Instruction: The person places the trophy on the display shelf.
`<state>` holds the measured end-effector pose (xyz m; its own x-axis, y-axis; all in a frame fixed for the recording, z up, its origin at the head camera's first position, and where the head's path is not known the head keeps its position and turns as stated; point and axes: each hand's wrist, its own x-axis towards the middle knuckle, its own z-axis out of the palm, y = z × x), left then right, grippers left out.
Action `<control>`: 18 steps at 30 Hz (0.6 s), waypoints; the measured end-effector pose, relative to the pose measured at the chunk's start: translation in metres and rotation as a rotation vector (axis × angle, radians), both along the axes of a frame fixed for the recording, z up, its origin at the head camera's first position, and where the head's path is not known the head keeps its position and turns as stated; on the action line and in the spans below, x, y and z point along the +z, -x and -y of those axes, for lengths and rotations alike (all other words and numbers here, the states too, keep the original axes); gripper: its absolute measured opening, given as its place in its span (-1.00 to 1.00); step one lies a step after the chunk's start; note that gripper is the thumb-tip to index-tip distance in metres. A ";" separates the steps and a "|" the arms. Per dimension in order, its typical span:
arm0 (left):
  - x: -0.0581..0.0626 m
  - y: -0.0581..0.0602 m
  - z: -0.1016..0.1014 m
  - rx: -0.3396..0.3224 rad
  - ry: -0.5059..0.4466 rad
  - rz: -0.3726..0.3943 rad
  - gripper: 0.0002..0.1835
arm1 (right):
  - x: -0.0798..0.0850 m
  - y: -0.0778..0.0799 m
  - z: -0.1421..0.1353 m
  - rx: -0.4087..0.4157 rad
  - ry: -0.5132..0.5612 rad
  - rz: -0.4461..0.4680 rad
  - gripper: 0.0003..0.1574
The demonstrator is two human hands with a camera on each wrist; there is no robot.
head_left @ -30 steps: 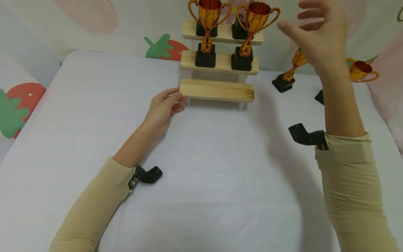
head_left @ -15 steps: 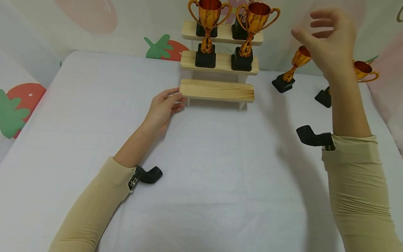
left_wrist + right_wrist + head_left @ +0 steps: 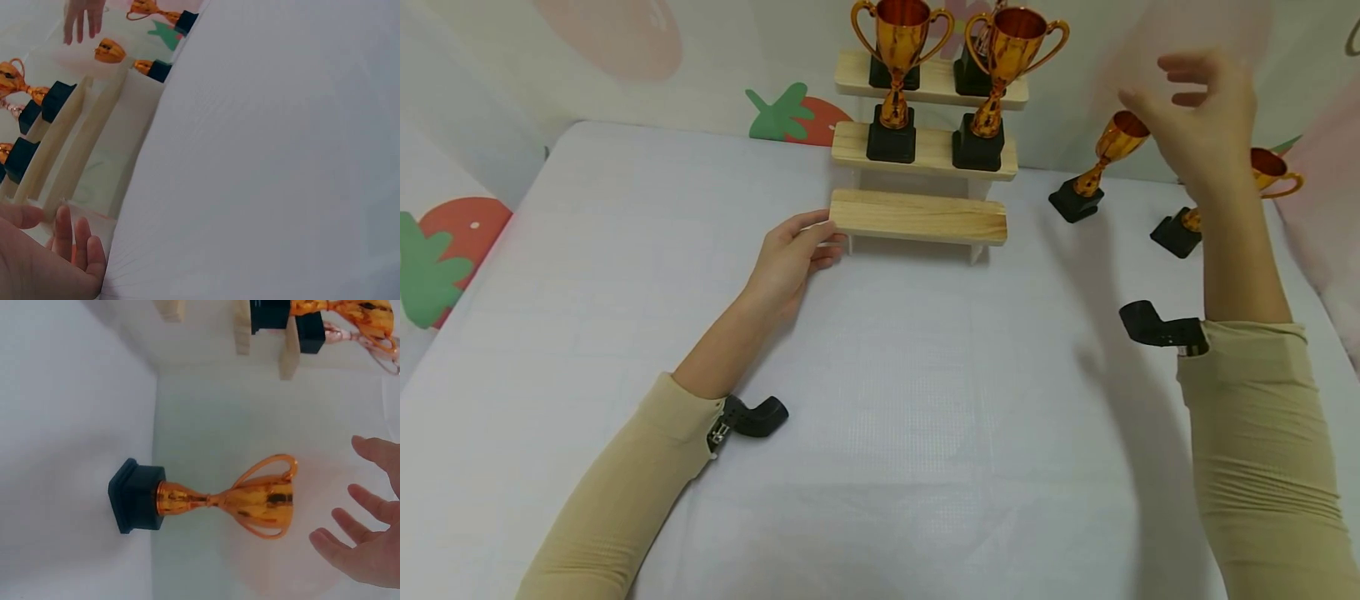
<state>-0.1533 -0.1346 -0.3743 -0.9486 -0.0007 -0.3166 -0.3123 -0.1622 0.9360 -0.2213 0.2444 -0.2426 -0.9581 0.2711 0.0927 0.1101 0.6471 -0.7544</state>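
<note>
A three-step wooden display stand (image 3: 917,217) stands at the back of the table. My left hand (image 3: 786,258) holds the left end of its lowest board, thumb on top and fingers beneath. Two gold trophies, one on the left (image 3: 901,37) and one on the right (image 3: 1015,46), stand on the middle board. My right hand (image 3: 1213,137) is in the air with fingers spread and loosely bent, holding nothing. Near it stands a gold trophy (image 3: 259,503) on a black base, apart from the fingers in the right wrist view. Another gold trophy (image 3: 1270,171) is partly hidden behind my right wrist.
Black trophy bases show on the top board (image 3: 936,79), their cups mostly hidden; one trophy (image 3: 340,334) there looks rose-coloured. A white cloth (image 3: 887,400) covers the table. Behind is a curtain with strawberry prints (image 3: 820,121).
My right hand has moved to the right and lower, away from the stand and toward the trophies at the right. My left hand stays at the board's end.
</note>
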 end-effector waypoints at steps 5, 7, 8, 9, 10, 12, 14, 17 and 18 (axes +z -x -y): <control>0.000 0.000 0.000 -0.003 0.002 -0.008 -0.51 | -0.007 0.006 -0.008 0.012 0.002 0.049 -0.26; 0.000 0.000 0.000 -0.003 0.004 -0.009 -0.50 | -0.010 0.009 -0.011 0.025 0.000 0.073 -0.26; -0.001 0.000 0.000 -0.003 0.006 -0.009 -0.50 | -0.012 0.010 -0.012 0.032 0.001 0.086 -0.25; -0.001 0.000 0.000 -0.003 0.008 -0.008 -0.50 | -0.014 0.011 -0.013 0.040 -0.002 0.096 -0.25; -0.001 0.000 0.000 -0.002 0.008 -0.008 -0.50 | -0.015 0.012 -0.014 0.048 0.001 0.104 -0.25; -0.001 0.000 0.000 0.002 0.009 -0.007 -0.51 | -0.018 0.014 -0.016 0.065 0.004 0.113 -0.25; -0.001 0.000 0.000 0.005 0.011 -0.007 -0.51 | -0.020 0.016 -0.018 0.075 0.016 0.123 -0.26; -0.001 0.000 0.000 0.011 0.006 -0.011 -0.52 | -0.023 0.018 -0.020 0.084 0.018 0.136 -0.27; -0.001 0.000 -0.001 0.012 0.005 -0.014 -0.52 | -0.024 0.018 -0.021 0.090 0.016 0.140 -0.27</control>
